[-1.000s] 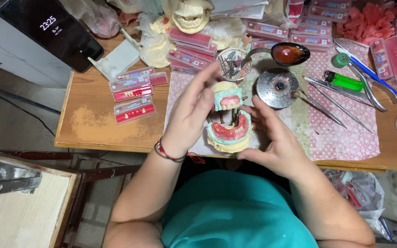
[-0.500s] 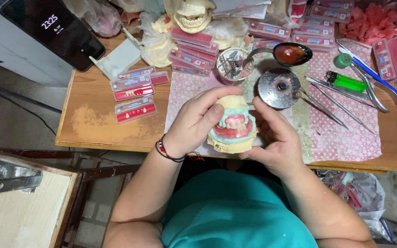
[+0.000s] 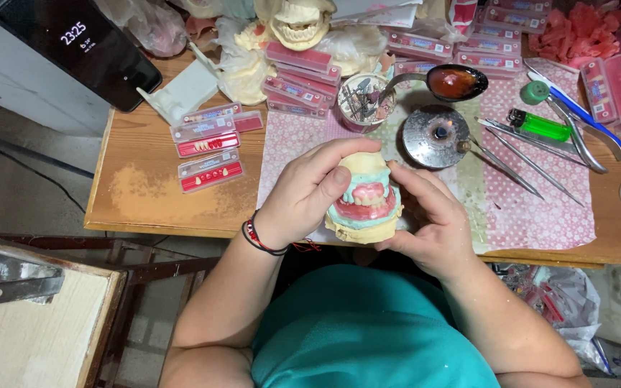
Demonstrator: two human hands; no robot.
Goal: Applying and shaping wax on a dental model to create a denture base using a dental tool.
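Observation:
Both my hands hold a yellow plaster dental model [image 3: 365, 208] with pink wax gums and a teal layer, just above the near edge of the wooden table [image 3: 145, 201]. My left hand [image 3: 303, 190] wraps its left side, thumb pressed on the teal rim and fingers curled over the top. My right hand [image 3: 429, 215] cups the right side, forefinger touching the top of the cast.
Behind the model stand a round metal burner [image 3: 436, 135], a spoon of red wax [image 3: 454, 82], a cup of small tools [image 3: 364, 100], metal instruments [image 3: 519, 154], a green lighter [image 3: 540, 126], trays of artificial teeth [image 3: 208, 149], a black phone [image 3: 80, 44] and a plaster jaw cast [image 3: 300, 21].
The upper part of the model has been closed down onto the lower part. My left hand slid from behind the model to grip over its top and left side.

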